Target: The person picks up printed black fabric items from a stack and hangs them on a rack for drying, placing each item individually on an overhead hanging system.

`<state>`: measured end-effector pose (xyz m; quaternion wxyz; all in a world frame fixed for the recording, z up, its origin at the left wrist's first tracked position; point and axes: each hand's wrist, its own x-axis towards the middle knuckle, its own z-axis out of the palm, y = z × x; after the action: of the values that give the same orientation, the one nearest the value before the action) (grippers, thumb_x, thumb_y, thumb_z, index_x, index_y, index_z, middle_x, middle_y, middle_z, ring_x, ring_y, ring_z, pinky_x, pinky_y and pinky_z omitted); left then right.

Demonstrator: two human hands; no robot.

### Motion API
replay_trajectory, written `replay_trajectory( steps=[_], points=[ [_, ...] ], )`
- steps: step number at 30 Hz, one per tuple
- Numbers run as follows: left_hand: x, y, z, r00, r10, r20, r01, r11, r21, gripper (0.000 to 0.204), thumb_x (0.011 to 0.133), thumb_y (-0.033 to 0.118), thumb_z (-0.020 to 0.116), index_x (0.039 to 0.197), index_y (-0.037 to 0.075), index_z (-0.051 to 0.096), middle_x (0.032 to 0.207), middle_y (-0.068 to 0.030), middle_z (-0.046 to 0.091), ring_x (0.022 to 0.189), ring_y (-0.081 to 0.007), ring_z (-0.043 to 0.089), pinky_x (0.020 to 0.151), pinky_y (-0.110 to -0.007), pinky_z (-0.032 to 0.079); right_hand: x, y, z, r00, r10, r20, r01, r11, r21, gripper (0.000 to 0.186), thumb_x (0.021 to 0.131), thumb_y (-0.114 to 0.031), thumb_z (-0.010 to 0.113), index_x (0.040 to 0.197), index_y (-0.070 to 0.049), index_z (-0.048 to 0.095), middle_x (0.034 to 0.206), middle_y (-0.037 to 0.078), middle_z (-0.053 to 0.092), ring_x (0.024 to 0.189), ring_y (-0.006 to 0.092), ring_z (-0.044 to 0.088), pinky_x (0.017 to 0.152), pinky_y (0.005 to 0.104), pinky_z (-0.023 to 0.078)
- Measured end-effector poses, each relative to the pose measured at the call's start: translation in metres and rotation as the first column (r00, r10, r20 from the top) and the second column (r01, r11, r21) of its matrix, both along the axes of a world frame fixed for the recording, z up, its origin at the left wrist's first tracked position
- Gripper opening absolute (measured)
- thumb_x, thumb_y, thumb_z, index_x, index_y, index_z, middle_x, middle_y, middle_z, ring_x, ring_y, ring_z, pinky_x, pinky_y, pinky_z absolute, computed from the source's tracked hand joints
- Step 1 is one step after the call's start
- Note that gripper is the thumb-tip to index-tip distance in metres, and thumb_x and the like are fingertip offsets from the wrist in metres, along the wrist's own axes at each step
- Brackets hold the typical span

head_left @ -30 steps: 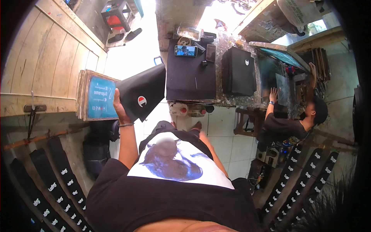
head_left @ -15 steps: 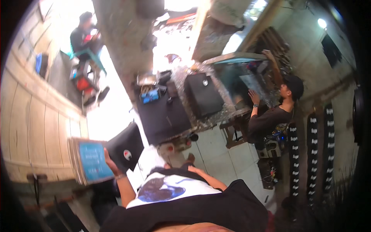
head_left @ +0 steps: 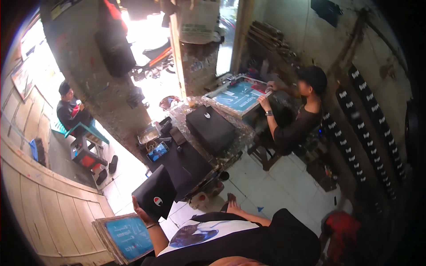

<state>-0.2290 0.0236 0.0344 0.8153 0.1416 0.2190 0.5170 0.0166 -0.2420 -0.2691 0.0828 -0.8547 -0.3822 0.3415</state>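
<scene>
My left hand grips a black folded panel with a small red-and-white emblem at the lower middle. A blue screen frame leans against the wooden wall beside it. My right hand hangs at the front of my body, its fingers apart and holding nothing. The work table carries a black mat, a phone with its screen lit, small items, and a stack of black pieces.
A co-worker on the right grips a printing screen on the table. Another person sits on a green chair beyond the wall. A stool stands under the table. Black printed strips hang at the right.
My view has swung right and upward, bringing the doorway and seated person in. The co-worker's screen, formerly raised, is now lowered flat. My left hand still holds the black panel.
</scene>
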Motion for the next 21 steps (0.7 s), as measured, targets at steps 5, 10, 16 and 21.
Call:
replay_trajectory(
  steps=[5,10,16,21],
  points=[
    [0.017,0.009,-0.011,0.999,-0.029,-0.042,0.031,0.999,0.029,0.054,0.091,0.044,0.038,0.116,-0.002,0.048,0.115,-0.0178,0.054,0.103,-0.0309,0.053,0.093,-0.04,0.041,0.033,0.041,0.008,0.798,0.194,-0.57,-0.485,0.769,-0.416,0.091,0.077,-0.065,0.045,0.133,0.006,0.029,0.142,0.022,0.022,0.132,0.0357,0.019,0.104,0.0556,0.014],
    [0.027,-0.001,0.0,0.997,-0.052,-0.051,0.056,0.995,0.079,0.053,0.091,0.043,0.037,0.115,-0.004,0.048,0.116,-0.0176,0.053,0.105,-0.0312,0.052,0.094,-0.041,0.04,-0.001,0.013,-0.012,0.914,-0.053,0.401,0.037,0.998,0.049,0.081,0.074,-0.068,0.046,0.115,0.001,0.055,0.127,0.017,0.048,0.122,0.0321,0.04,0.099,0.0513,0.029],
    [0.03,0.007,-0.007,0.998,-0.043,-0.045,0.046,0.997,0.069,0.052,0.091,0.042,0.038,0.116,-0.003,0.048,0.117,-0.0175,0.052,0.106,-0.0306,0.052,0.094,-0.041,0.04,0.033,0.024,-0.02,0.815,0.288,-0.503,-0.459,0.851,-0.256,0.076,0.074,-0.063,0.05,0.109,0.005,0.057,0.116,0.02,0.055,0.11,0.0319,0.051,0.092,0.0437,0.038],
    [0.021,0.003,-0.009,0.992,0.051,-0.118,-0.046,0.998,0.043,0.053,0.09,0.043,0.04,0.117,-0.001,0.048,0.118,-0.0169,0.052,0.107,-0.0314,0.05,0.094,-0.043,0.04,0.015,0.019,-0.01,0.993,0.114,0.003,-0.113,0.985,-0.128,0.073,0.076,-0.061,0.05,0.116,0.0,0.054,0.131,0.02,0.042,0.121,0.0392,0.039,0.098,0.0549,0.029]
  ],
)
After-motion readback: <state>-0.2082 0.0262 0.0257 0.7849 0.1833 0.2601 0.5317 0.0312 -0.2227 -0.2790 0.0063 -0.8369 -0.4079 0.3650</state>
